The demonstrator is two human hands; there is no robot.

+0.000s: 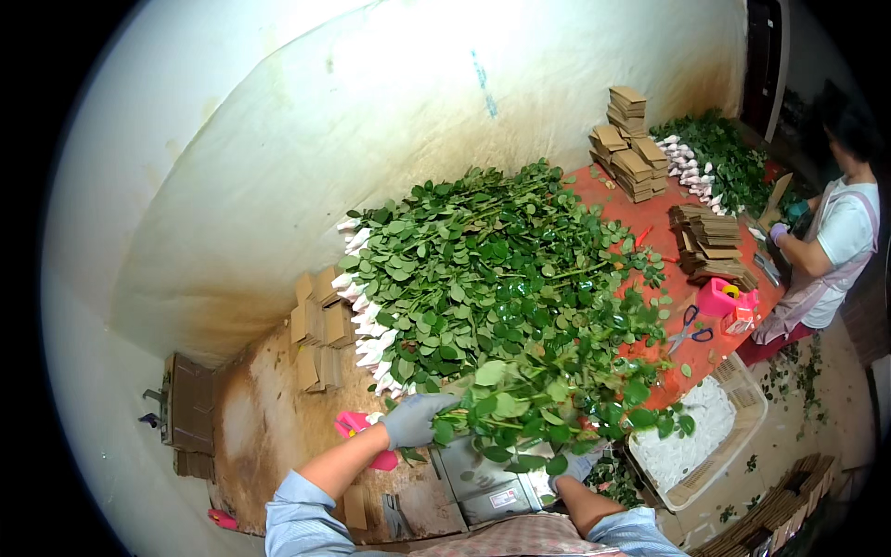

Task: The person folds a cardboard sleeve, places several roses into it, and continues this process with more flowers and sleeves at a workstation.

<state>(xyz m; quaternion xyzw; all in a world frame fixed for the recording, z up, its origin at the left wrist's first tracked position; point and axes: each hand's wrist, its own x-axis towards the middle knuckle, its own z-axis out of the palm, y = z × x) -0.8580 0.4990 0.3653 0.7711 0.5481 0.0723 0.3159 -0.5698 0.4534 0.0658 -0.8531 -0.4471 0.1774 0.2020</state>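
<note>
- Leafy bunch (534,399), above the silvery box (475,506) near the worktop's (251,408) front edge: the left hand's (416,420) grip is closed around its left end; loosening could let stems slip.
- Farther right, leaves partly hide the right hand (574,469), so I cannot tell its grip; weak support could let the foliage sag, or snag the leafy pile (483,260) behind.
- Its stems gather leftward; rightward, oval green leaves, some glossy, fan out raggedly.

left hand (415,421): grey-gloved, curled inward | left forearm (347,463): bare, angled forward and rightward | right hand (575,465): gloved, mostly hidden, grip unclear | right forearm (588,508): bare, angled forward and leftward
</note>
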